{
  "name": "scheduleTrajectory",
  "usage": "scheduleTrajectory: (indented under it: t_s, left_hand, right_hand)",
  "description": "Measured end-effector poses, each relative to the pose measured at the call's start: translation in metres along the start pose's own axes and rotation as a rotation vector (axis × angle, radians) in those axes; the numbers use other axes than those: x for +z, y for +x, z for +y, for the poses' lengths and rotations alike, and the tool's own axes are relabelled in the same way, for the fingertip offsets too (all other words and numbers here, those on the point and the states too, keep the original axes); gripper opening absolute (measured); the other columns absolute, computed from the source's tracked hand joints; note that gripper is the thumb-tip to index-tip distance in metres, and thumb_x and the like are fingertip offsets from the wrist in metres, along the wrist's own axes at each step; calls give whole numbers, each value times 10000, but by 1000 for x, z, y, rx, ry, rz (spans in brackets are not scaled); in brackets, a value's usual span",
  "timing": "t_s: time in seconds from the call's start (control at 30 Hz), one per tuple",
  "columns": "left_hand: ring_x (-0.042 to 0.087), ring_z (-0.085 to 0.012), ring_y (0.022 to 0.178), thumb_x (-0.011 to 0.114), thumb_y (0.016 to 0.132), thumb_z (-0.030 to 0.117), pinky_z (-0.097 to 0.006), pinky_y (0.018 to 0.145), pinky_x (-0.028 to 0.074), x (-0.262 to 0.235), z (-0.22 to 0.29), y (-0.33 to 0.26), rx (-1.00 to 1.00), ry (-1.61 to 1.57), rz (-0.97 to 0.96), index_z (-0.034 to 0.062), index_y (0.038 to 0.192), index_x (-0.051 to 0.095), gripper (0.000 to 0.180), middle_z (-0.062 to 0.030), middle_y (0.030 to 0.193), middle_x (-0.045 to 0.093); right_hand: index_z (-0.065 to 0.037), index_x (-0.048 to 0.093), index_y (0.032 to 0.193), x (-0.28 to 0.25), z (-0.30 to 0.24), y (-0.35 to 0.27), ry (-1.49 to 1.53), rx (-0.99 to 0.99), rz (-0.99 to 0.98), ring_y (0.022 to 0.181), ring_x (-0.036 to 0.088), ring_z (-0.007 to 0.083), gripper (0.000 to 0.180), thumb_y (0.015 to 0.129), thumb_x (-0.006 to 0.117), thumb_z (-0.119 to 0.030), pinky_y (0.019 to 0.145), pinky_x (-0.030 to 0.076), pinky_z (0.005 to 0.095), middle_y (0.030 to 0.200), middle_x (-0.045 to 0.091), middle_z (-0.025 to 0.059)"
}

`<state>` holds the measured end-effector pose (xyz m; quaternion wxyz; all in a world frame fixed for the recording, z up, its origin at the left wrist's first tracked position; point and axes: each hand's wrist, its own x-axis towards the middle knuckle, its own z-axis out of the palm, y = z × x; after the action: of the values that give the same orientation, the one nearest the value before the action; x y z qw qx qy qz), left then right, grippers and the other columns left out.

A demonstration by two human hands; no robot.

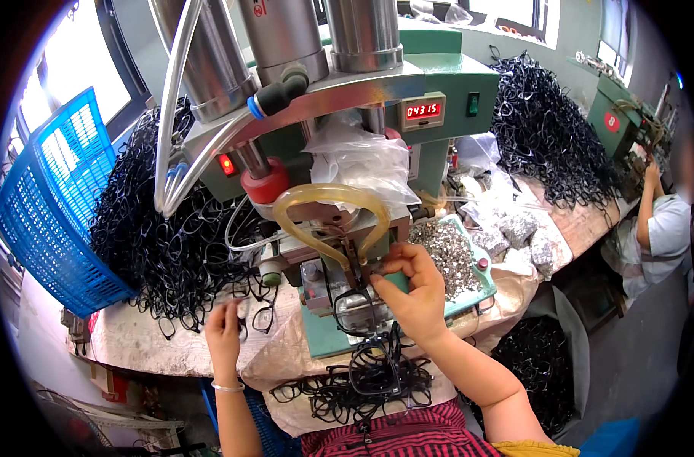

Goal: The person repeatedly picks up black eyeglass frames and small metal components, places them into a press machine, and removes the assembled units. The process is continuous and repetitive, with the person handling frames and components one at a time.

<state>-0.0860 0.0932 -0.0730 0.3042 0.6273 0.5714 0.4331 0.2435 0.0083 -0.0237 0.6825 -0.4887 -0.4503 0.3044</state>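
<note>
A black glasses frame (354, 311) sits under the head of the press (350, 255), close to my right hand (417, 293). The thumb and forefinger of that hand are pinched together beside the press tip, and whatever is between them is too small to make out. Over on the left, my left hand (223, 326) has its fingers drawn together at the edge of a big heap of black glasses frames (175, 259). One frame lies right by its fingertips, but I cannot tell whether it is gripped. More black frames (374, 373) are heaped in front of me.
A green tray (480, 283) of small metal bits (444, 257) stands right of the press. Beyond it are plastic bags (518, 228) of similar bits and another heap of frames (553, 137). A blue basket (54, 206) leans at far left. A co-worker (663, 228) works at right.
</note>
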Motion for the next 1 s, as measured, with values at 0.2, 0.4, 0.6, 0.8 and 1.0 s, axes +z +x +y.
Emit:
scheduleTrajectory:
  t_s: [0.2, 0.4, 0.6, 0.8, 1.0]
  left_hand:
    - [620, -217, 820, 472, 1019, 40, -325, 702, 550, 23, 95, -30, 629, -553, 268, -46, 1055, 558, 127, -161, 991, 601]
    - [624, -262, 717, 661, 875, 162, -425, 740, 521, 43, 156, -50, 1099, -154, -134, 123, 845, 692, 57, -108, 873, 725]
    - [526, -204, 742, 811, 719, 128, -454, 890, 513, 88, 150, -45, 1166, -10, -362, 160, 963, 784, 248, -7, 1007, 736]
    - [527, -199, 737, 805, 722, 109, -451, 899, 510, 85, 145, -44, 1144, -27, -377, 159, 966, 782, 250, -10, 1010, 735]
    - [618, -241, 844, 795, 741, 131, -467, 966, 503, 86, 135, -68, 1051, 35, -285, 143, 1035, 752, 297, -39, 1119, 715]
  right_hand:
    - [30, 495, 1257, 14, -21, 0, 167, 30, -43, 938, 644, 137, 487, 819, 707, 4, 932, 460, 288, 1120, 661, 91]
    - [0, 567, 1259, -7, -42, -11, -66, 19, -189, 1160, 609, 229, 453, 825, 691, -42, 984, 464, 350, 1168, 659, 147]
    - [-100, 742, 931, -109, 47, 4, -1112, -217, 132, 1265, 514, 389, 189, 748, 766, -143, 1047, 416, 471, 1224, 621, 231]
    - [-90, 721, 836, -100, 56, 9, -996, -444, 63, 1175, 577, 369, 119, 723, 759, -95, 950, 488, 449, 1166, 641, 175]
    - [-38, 630, 925, -95, 55, 42, -1115, -571, -155, 1072, 617, 339, 116, 810, 644, -44, 838, 514, 419, 1094, 666, 134]
